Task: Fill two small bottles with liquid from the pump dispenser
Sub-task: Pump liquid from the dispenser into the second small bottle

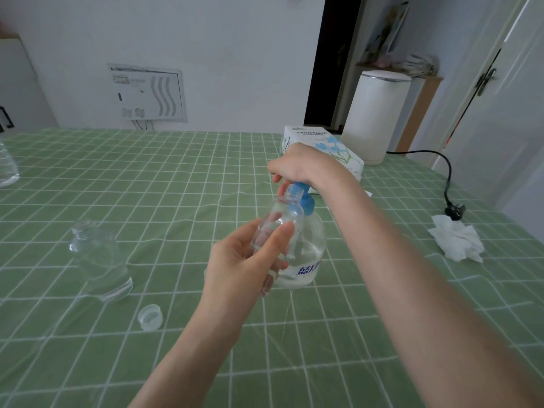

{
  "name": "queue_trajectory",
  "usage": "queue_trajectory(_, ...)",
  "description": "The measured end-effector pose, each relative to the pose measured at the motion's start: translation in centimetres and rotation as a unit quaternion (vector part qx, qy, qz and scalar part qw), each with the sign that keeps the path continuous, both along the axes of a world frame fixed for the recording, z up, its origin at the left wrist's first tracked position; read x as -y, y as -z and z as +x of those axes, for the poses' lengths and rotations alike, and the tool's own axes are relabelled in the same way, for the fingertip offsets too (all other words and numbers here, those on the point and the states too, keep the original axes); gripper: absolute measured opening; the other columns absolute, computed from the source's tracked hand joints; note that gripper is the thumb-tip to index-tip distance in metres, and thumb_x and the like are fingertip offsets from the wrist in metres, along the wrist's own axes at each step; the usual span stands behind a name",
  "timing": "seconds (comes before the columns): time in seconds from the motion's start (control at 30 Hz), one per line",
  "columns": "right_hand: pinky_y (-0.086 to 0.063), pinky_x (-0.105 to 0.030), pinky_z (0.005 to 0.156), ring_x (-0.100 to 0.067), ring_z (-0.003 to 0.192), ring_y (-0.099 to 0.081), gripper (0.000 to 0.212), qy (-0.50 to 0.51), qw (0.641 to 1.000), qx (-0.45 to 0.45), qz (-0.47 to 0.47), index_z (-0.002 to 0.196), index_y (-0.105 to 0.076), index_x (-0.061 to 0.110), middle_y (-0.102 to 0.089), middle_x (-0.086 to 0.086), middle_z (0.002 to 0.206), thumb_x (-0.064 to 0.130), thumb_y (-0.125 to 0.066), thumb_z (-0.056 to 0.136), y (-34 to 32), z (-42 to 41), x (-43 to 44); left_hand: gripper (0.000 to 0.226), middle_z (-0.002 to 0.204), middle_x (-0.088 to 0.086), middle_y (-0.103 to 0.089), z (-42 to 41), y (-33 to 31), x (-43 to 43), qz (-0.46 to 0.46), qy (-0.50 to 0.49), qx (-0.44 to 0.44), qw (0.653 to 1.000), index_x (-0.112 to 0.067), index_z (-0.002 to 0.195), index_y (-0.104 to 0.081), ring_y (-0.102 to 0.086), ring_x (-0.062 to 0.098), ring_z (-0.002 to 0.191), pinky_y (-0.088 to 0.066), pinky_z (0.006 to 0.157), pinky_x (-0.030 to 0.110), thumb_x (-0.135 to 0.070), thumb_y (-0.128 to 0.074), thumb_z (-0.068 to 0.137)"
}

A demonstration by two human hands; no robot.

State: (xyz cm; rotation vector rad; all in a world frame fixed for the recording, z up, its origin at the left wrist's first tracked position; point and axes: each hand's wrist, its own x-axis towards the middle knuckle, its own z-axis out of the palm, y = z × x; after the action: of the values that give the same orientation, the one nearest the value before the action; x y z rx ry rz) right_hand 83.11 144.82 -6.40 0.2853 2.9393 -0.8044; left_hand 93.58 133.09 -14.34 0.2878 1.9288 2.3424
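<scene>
Mid-frame, the left hand (244, 266) is gripping a small bottle (282, 219), tilting its open neck against the blue pump (306, 201) of the dispenser (309, 245). The right hand (300, 163) is curling over that pump from above. Filling seems to be starting, and the next move needs the neck under the spout and a steady press. The held bottle is probably near empty, though glare is hiding its level. The dispenser is holding clear liquid low down. Lower left, a second bottle (100, 260) is standing uncapped on the table (147, 172).
</scene>
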Motion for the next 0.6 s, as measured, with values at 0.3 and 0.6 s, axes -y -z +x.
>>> queue_trajectory(0.3, -0.039, -0.026, 0.061, -0.022, 0.076, -0.053, 0.035, 0.000, 1.000, 0.011, -0.002, 0.114, -0.066, 0.003, -0.070, -0.014, 0.112, 0.017, -0.044, 0.090, 0.8, 0.2, 0.0, 0.042, 0.059, -0.003, -0.063, 0.1, 0.4, 0.1, -0.011, -0.001, 0.005, 1.000, -0.030, 0.088, -0.074, -0.056, 0.011, 0.055, -0.039, 0.041, 0.018, -0.054, -0.067, 0.055)
queue_trajectory(0.6, -0.040, -0.026, 0.063, -0.024, 0.084, -0.059, 0.045, 0.014, 0.999, -0.047, -0.011, 0.112, -0.061, 0.004, -0.071, -0.014, 0.102, 0.037, -0.035, 0.098, -0.1, 0.0, -0.2, 0.036, 0.061, -0.005, -0.064, 0.1, 0.0, 0.1, 0.006, 0.003, 0.002, 1.000, -0.031, 0.086, -0.074, -0.056, 0.007, 0.053, -0.040, 0.041, 0.016, -0.051, -0.066, 0.056)
